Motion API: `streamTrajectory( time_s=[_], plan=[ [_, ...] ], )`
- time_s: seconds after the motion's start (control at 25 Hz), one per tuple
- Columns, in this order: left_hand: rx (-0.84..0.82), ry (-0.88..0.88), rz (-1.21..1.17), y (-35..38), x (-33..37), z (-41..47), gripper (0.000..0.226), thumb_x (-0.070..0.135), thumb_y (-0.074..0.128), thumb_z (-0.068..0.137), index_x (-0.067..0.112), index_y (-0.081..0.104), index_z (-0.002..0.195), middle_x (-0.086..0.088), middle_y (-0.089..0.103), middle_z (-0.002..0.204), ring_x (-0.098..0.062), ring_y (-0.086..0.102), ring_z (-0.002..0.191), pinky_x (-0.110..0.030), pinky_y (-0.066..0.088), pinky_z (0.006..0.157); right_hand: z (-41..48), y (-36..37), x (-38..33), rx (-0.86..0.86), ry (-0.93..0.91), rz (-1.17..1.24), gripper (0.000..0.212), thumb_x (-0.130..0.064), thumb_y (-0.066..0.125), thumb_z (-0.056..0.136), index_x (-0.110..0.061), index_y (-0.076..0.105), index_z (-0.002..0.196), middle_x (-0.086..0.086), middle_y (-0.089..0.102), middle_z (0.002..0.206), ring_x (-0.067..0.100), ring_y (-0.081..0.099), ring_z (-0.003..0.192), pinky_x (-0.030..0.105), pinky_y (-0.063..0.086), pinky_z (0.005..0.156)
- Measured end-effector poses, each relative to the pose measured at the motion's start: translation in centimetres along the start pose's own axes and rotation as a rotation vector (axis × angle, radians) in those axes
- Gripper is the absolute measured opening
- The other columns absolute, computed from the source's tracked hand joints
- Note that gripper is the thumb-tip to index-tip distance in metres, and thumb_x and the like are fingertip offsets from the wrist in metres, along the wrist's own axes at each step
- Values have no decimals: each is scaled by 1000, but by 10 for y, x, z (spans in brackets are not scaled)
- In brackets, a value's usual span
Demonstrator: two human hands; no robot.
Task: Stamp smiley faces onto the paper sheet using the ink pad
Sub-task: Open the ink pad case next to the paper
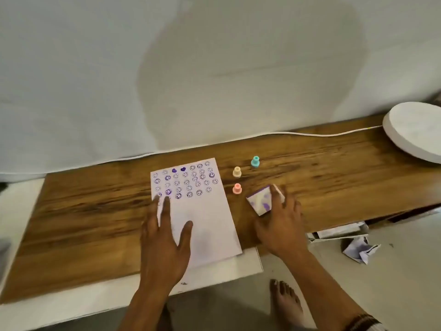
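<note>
A white paper sheet (205,225) lies on the wooden board, its upper half covered with several rows of purple smiley prints and two hearts. My left hand (164,240) rests flat on the sheet's left edge, fingers spread, holding nothing. To the right of the sheet, my right hand (281,223) grips the square ink pad (260,200), white and stained purple, tilted up off the wood. Three small stamps stand upright beyond it: pink (237,188), peach (237,172) and teal (255,161).
The wooden board (95,211) sits on a white surface against a grey wall. A white cable (310,134) runs along the back edge to a round white disc (415,130) at far right. Crumpled paper (360,250) and my bare foot (285,304) are on the floor.
</note>
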State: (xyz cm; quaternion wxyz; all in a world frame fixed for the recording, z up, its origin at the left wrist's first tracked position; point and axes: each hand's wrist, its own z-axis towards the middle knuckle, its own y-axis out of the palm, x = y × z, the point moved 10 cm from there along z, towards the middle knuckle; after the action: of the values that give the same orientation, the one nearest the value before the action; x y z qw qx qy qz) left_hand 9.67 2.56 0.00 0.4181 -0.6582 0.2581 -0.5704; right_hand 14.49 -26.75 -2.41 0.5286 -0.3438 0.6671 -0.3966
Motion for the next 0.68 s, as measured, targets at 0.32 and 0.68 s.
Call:
streamTrajectory(
  time_s=[0.32,0.68],
  plan=[
    [132,45,-189,2,-6,21,67,53,48,93,26,38,153,1,26,166,-22,27,153,-47,35,118,15,9,12,15,37,20,107,-60,76,79,-25,12,158,9,38,159,33,36,144,53,36,116],
    [167,-32,-207,-2,-26,22,63,47,51,93,16,46,147,-8,33,162,-29,31,150,-53,36,118,38,-21,34,67,219,394,94,-53,84,76,-34,30,151,4,55,144,28,57,126,47,57,92]
  ],
)
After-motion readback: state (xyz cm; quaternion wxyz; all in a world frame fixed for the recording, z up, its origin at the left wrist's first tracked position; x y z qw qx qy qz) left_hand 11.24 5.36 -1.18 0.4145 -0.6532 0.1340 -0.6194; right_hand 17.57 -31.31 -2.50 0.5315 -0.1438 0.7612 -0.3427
